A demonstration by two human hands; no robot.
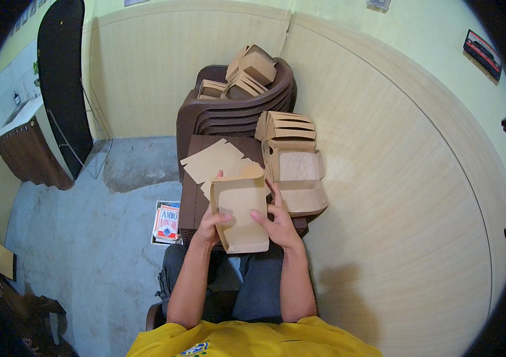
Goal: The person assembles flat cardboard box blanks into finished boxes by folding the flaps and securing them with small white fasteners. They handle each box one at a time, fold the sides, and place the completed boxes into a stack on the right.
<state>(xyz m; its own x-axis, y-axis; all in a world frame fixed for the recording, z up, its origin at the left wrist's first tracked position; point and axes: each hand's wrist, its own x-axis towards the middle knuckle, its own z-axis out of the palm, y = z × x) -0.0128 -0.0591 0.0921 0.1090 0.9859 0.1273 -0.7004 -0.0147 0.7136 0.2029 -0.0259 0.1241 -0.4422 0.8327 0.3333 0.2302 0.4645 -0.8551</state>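
Observation:
Above my lap I hold a brown cardboard box point(241, 205), a shallow tray shape with raised side walls and a flap at its far end. My left hand point(212, 221) grips its left wall, thumb on the inside. On the opposite wall my right hand point(278, 221) is closed, its thumb also pressing inside. Just beyond the box, flat unfolded cardboard blanks point(214, 159) lie overlapping on a brown surface point(199, 205). Folded boxes with raised lids point(300, 166) stand in a row to the right of the blanks.
Stacked brown plastic chairs point(235, 113) hold more folded boxes point(253, 68) at the far side. A small white container point(167, 223) with a red-and-white printed pack sits low on the left. Wood-patterned wall panelling point(396, 196) rises close on the right. A tall black board point(63, 77) leans far left.

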